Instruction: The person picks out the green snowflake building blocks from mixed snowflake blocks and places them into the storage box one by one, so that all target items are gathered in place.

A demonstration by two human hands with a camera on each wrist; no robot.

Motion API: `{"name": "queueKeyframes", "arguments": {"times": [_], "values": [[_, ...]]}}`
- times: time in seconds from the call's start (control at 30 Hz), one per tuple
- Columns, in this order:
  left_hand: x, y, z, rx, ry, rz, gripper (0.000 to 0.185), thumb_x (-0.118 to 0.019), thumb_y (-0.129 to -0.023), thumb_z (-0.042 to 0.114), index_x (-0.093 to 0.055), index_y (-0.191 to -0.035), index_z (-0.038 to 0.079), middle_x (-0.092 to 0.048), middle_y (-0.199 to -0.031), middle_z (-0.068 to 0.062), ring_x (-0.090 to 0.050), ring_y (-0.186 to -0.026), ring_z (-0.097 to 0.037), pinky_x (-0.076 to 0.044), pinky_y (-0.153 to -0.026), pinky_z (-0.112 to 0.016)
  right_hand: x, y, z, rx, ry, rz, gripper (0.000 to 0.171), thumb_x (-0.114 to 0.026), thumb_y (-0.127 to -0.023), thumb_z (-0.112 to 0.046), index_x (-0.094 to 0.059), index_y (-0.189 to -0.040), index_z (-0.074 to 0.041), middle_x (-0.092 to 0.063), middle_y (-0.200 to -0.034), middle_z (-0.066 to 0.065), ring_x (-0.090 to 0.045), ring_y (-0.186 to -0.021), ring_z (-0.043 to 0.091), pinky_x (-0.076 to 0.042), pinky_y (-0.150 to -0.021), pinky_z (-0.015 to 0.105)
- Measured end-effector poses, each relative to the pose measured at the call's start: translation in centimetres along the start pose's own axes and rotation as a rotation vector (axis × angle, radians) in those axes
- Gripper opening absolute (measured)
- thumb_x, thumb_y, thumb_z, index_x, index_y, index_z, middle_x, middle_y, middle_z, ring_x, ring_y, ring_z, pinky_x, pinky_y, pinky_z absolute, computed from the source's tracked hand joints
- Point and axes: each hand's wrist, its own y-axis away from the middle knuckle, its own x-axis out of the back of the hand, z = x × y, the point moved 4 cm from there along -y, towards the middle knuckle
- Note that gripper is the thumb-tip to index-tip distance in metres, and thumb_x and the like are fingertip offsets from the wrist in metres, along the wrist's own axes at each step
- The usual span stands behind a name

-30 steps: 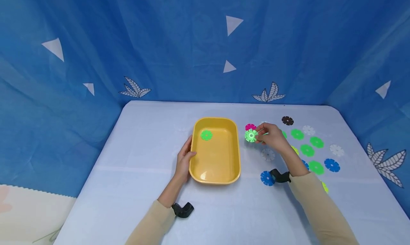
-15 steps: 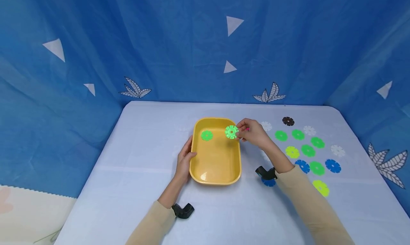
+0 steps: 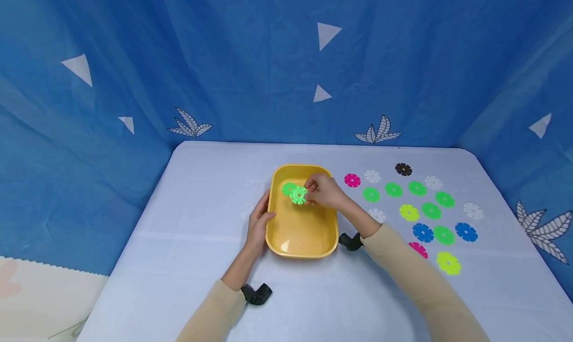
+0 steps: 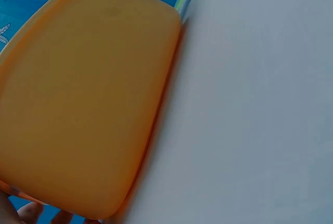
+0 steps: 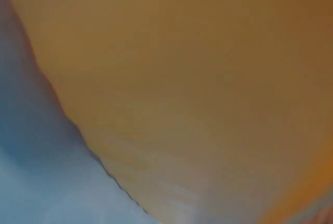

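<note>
One notched green disc [image 3: 298, 195], in the head view, is pinched between thumb and fingers of the right hand [image 3: 324, 191], over the interior of a yellow tray [image 3: 302, 232]. It partly overlaps, in sight, a second green disc [image 3: 285, 188] inside the tray; contact cannot be determined. The left hand [image 3: 257, 225] grips the tray's left side, thumb over the rim. Loose discs [image 3: 417, 188] of several colours lie right of the tray on the white table [image 3: 201, 193]. Left wrist view: fingertips [image 4: 31, 211] show at the tray's lower edge. Right wrist view: a blurred yellow surface [image 5: 182, 78] predominates; finger state cannot be determined.
</note>
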Motion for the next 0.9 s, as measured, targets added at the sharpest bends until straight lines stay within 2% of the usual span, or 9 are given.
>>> {"name": "queueKeyframes", "arguments": {"times": [0.13, 0.3, 0.53, 0.67, 0.8, 0.9], "values": [[0.0, 0.0, 0.0, 0.0, 0.007, -0.002, 0.066, -0.043, -0.091, 0.002, -0.031, -0.155, 0.018, -0.026, -0.162, -0.001, -0.024, -0.149, -0.021, -0.024, -0.119, -0.044, -0.9, -0.5, 0.1, -0.018, 0.001, -0.022, 0.019, -0.069, -0.086, 0.001, -0.059, -0.102, 0.006, -0.055, -0.081, 0.012, -0.071, -0.071, 0.029, -0.059, -0.068, 0.035], [0.0, -0.1, -0.1, -0.011, 0.005, -0.005, 0.067, -0.044, -0.091, 0.002, -0.03, -0.155, 0.016, -0.026, -0.162, -0.003, -0.024, -0.149, -0.023, -0.024, -0.119, -0.044, -1.7, -1.2, 0.7, -0.076, 0.013, -0.037, 0.021, -0.07, -0.085, 0.001, -0.06, -0.103, 0.005, -0.056, -0.082, 0.009, -0.069, -0.067, 0.02, -0.057, -0.066, 0.026], [-0.1, -0.1, -0.2, -0.021, -0.001, -0.018, 0.067, -0.044, -0.091, 0.003, -0.03, -0.155, 0.017, -0.025, -0.162, -0.001, -0.024, -0.149, -0.021, -0.024, -0.119, -0.043, -2.7, -1.5, 1.4, -0.161, -0.075, -0.081, 0.021, -0.068, -0.086, 0.003, -0.059, -0.104, 0.007, -0.056, -0.075, 0.01, -0.07, -0.065, 0.019, -0.057, -0.063, 0.026], [0.0, 0.0, -0.2, -0.02, -0.004, -0.014, 0.067, -0.044, -0.091, 0.004, -0.03, -0.155, 0.017, -0.026, -0.162, -0.001, -0.024, -0.149, -0.021, -0.03, -0.116, -0.031, -3.1, -1.6, 1.4, -0.188, -0.104, -0.086, 0.02, -0.067, -0.087, 0.003, -0.059, -0.105, 0.007, -0.057, -0.077, 0.012, -0.071, -0.066, 0.018, -0.057, -0.063, 0.025], [0.1, 0.0, -0.2, -0.017, -0.007, -0.01, 0.067, -0.045, -0.091, 0.004, -0.03, -0.155, 0.017, -0.026, -0.162, -0.001, -0.025, -0.149, -0.021, -0.035, -0.106, -0.016, -3.3, -1.7, 1.4, -0.207, -0.116, -0.093, 0.019, -0.067, -0.087, 0.003, -0.058, -0.103, 0.007, -0.06, -0.081, 0.015, -0.07, -0.064, 0.017, -0.056, -0.062, 0.024], [0.1, 0.0, -0.1, -0.018, -0.008, -0.011, 0.067, -0.045, -0.091, 0.004, -0.03, -0.155, 0.017, -0.026, -0.162, -0.001, -0.026, -0.148, -0.021, -0.036, -0.106, -0.016, -3.4, -1.8, 1.5, -0.218, -0.123, -0.099, 0.019, -0.067, -0.086, 0.003, -0.058, -0.102, 0.007, -0.061, -0.085, 0.016, -0.07, -0.064, 0.016, -0.057, -0.062, 0.024]]}}
